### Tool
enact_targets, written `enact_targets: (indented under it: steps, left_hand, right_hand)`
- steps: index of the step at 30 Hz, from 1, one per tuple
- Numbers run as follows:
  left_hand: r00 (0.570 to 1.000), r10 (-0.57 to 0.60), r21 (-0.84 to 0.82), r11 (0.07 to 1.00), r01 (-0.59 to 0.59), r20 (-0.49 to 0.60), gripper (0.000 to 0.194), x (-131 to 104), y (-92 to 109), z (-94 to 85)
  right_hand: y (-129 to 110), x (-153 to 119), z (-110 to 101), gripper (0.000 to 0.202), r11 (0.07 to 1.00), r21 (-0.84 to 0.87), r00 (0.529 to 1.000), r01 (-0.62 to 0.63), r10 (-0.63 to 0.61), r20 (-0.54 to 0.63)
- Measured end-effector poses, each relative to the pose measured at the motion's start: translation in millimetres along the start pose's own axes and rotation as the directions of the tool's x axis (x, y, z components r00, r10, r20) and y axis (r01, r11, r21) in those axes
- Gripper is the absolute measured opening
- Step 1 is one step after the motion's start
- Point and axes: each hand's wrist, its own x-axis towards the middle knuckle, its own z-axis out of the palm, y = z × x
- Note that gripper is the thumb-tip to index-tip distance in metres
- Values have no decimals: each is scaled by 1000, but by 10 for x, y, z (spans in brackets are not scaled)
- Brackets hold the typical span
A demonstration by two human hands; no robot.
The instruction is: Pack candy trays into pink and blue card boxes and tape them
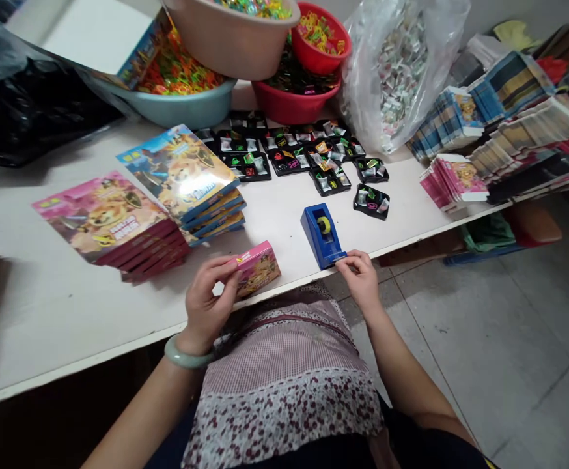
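My left hand grips a small pink printed box by its left end, thumb and fingers on either side. The box stands at the table's front edge. To its right, a blue tape dispenser carries a roll of yellowish tape. The fingers of my right hand are pinched at the dispenser's cutting edge, on the end of the tape; the strip itself is too fine to make out. Left of the box stand a stack of large pink boxes and a stack of blue ones.
Several black trays with small wrapped pieces lie behind the dispenser. Farther back are a light blue basin, red basins and a clear bag of small pieces. Rows of upright boxes line the right side.
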Motion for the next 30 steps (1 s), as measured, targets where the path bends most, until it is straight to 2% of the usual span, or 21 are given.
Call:
enact_targets:
  steps: [3, 6, 8, 10, 12, 14, 16, 18, 20, 22, 24, 27, 28, 29, 30]
  left_hand:
    - [999, 27, 6, 1000, -27, 24, 26, 7, -10, -6]
    - [996, 67, 19, 997, -68, 51, 26, 9, 23, -3]
    - [994, 85, 35, 996, -87, 62, 23, 9, 74, 1]
    - [991, 107, 61, 992, -112, 86, 20, 14, 131, -5]
    - [980, 141, 113, 981, -158, 143, 25, 27, 182, -31]
    - [955, 186, 198, 952, -233, 230, 38, 49, 224, -74]
    - [911, 205, 284, 906, -315, 356, 47, 80, 251, -118]
    - [864, 188, 333, 868, -369, 468, 47, 116, 253, -138]
    - [847, 168, 340, 863, -374, 504, 42, 146, 239, -126]
    - [868, 157, 306, 894, -327, 472, 34, 164, 232, -102]
    - [891, 151, 222, 938, -265, 427, 27, 169, 251, -120]
    - [935, 169, 83, 975, -204, 311, 23, 194, 320, -350]
    - [961, 165, 65, 981, -183, 224, 23, 222, 343, -492]
    - [985, 141, 70, 987, -148, 94, 22, 266, 359, -661]
    - [993, 99, 91, 991, -93, -67, 21, 332, 359, -849]
  right_hand:
    - [20, -8, -66, 23, 988, -141, 998, 61, -56, 36]
    - [-141, -85, -103, 20, 990, -122, 978, 67, -41, 205]
    - [-373, -162, -27, 19, 1000, 27, 927, -14, 3, 375]
    - [-646, -221, 135, 21, 971, 194, 849, -142, 19, 528]
    - [-876, -242, 342, 24, 921, 306, 785, -241, 0, 620]
    - [-1004, -231, 538, 34, 892, 347, 746, -289, -17, 666]
    - [-1023, -204, 683, 47, 900, 331, 736, -284, -17, 677]
    - [-979, -170, 764, 57, 935, 279, 759, -218, -17, 651]
    - [-938, -126, 798, 65, 979, 177, 789, -100, -31, 614]
    - [-933, -70, 805, 70, 999, 20, 799, 32, -38, 600]
    - [-949, -16, 782, 72, 979, -144, 788, 143, -25, 615]
    - [-907, 24, 679, 73, 948, -218, 718, 230, -14, 696]
    - [-863, 21, 632, 73, 957, -174, 671, 231, -28, 741]
    - [-808, 10, 587, 72, 972, -108, 629, 208, -48, 776]
    - [-750, -9, 549, 70, 984, -43, 600, 173, -71, 797]
